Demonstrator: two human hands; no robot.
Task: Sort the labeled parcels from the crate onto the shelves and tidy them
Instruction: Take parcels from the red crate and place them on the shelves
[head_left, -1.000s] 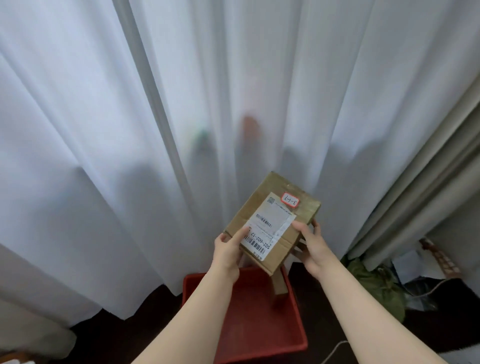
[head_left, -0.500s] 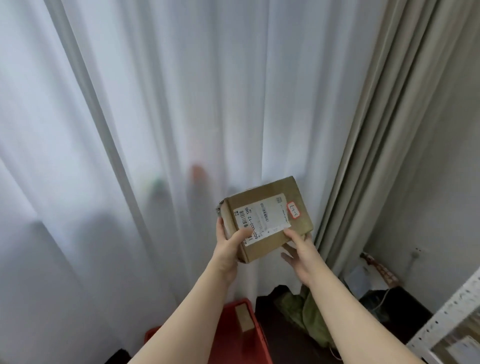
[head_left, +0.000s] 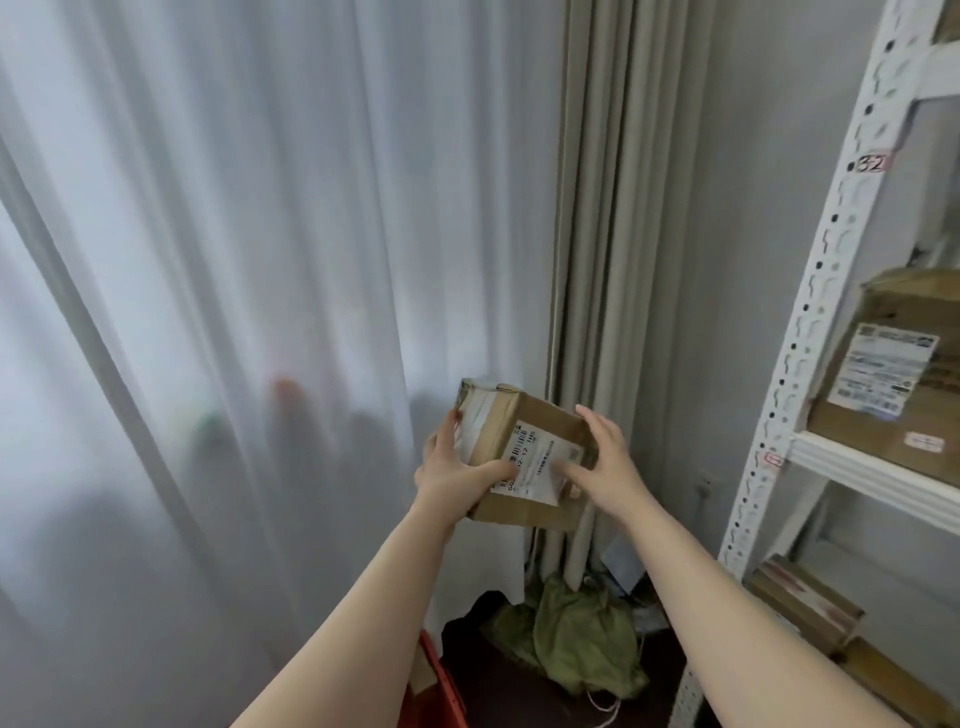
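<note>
Curtain backdrop, tilted parcel between left hand and right hand

Soft daylight through sheer curtain; slight motion blur; wide-angle bending at shelf upright.
</note>
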